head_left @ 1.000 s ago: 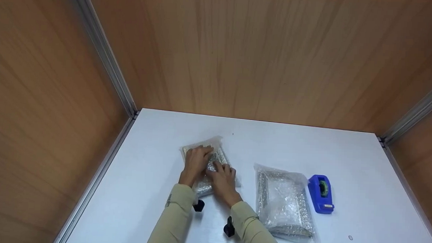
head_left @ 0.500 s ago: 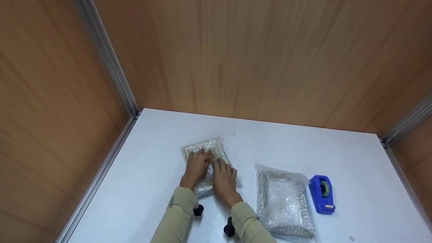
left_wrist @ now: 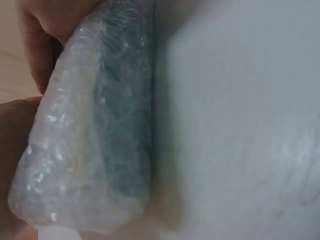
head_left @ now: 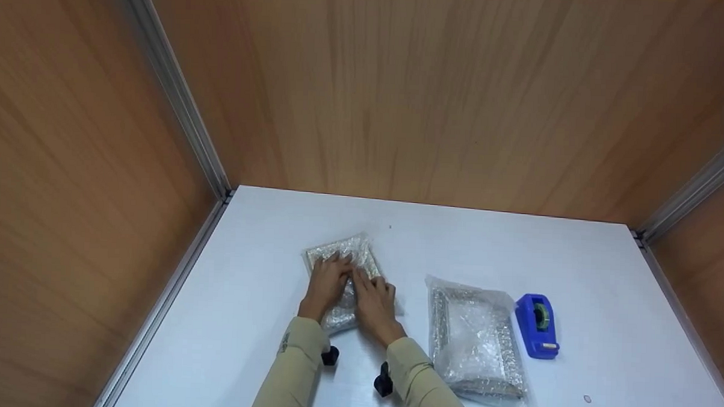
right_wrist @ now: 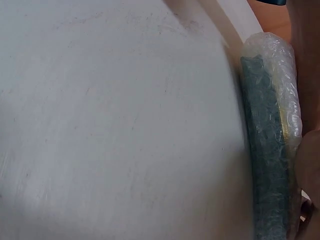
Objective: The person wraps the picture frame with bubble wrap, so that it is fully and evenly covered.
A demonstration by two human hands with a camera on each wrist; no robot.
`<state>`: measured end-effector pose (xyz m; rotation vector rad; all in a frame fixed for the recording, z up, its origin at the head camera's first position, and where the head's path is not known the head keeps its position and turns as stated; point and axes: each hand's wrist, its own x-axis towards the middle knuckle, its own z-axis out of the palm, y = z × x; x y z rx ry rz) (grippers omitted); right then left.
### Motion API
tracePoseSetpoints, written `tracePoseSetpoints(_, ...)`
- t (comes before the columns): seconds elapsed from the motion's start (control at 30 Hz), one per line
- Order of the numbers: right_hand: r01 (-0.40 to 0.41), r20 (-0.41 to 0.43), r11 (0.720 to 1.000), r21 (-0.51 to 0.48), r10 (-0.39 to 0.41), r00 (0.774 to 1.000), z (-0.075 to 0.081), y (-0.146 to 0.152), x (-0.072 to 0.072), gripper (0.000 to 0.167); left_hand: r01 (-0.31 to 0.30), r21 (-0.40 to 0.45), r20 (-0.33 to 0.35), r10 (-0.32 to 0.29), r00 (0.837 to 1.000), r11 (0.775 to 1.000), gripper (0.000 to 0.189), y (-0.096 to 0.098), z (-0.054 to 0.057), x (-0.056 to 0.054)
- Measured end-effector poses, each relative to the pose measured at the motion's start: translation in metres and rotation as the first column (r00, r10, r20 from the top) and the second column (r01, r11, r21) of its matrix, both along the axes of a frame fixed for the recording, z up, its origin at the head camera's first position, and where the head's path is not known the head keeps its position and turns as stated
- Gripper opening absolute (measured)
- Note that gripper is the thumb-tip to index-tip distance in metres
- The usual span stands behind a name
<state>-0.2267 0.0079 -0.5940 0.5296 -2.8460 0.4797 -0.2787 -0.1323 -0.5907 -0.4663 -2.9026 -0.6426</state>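
Observation:
A flat rectangular thing in bubble wrap (head_left: 353,245) lies tilted on the white table in the head view, under both hands. My left hand (head_left: 325,283) rests on its left part, fingers reaching over the top. On its right part lies my right hand (head_left: 375,301), index finger stretched toward the left fingertips, so the two hands nearly meet. In the left wrist view the bubble-wrapped package (left_wrist: 120,130) shows its dark greenish side through the wrap. The right wrist view shows the same package (right_wrist: 267,145) side-on, with a yellowish strip along its upper edge.
A larger bubble-wrapped frame-like package (head_left: 477,340) lies to the right of the hands. Beside it stands a blue tape dispenser (head_left: 538,336) with a green roll. A small clear scrap (head_left: 587,399) lies near the front right. Wooden panels (head_left: 438,98) enclose the table (head_left: 265,224).
My left fingers have drawn back slightly toward me over the wrap. My right index finger has stretched out beside the left fingertips. The package stays in place.

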Motion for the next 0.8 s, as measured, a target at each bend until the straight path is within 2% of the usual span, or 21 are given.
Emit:
tracePoseSetpoints(0.13,-0.009,0.007,1.000,0.028,0.009,1.000,0.003,0.000,0.001,0.051,0.020,0.018,0.096,-0.021,0.995,1.000,0.028,-0.004,0.004,0.002)
tracePoseSetpoints(0.23,-0.006,-0.004,0.999,0.041,0.006,1.000,0.003,0.000,0.000,0.047,0.047,0.029,0.189,-0.051,0.981,0.998,0.034,-0.010,0.012,0.003)
tracePoseSetpoints(0.4,-0.005,0.031,0.999,0.041,0.004,1.000,0.003,0.001,-0.002,0.046,0.066,-0.037,0.291,-0.052,0.955,0.997,0.064,-0.022,0.020,0.007)
tracePoseSetpoints(0.5,-0.009,0.080,0.999,0.035,0.006,0.997,0.004,0.001,-0.002,0.048,0.067,-0.068,0.338,-0.040,0.940,0.995,0.073,-0.028,0.019,0.010)
tracePoseSetpoints(0.63,-0.026,0.131,0.999,0.033,0.022,0.991,0.006,0.003,-0.001,0.047,0.075,-0.056,0.396,-0.047,0.917,0.996,0.069,-0.034,0.019,0.011)
tracePoseSetpoints(0.73,-0.038,0.152,0.999,0.013,0.036,0.988,0.008,0.004,-0.003,0.045,0.093,-0.043,0.414,-0.067,0.908,0.995,0.066,-0.037,0.021,0.009)
tracePoseSetpoints(0.8,-0.036,0.145,0.999,-0.007,0.037,0.989,0.008,0.005,-0.005,0.043,0.105,-0.042,0.413,-0.078,0.907,0.994,0.066,-0.037,0.025,0.007)
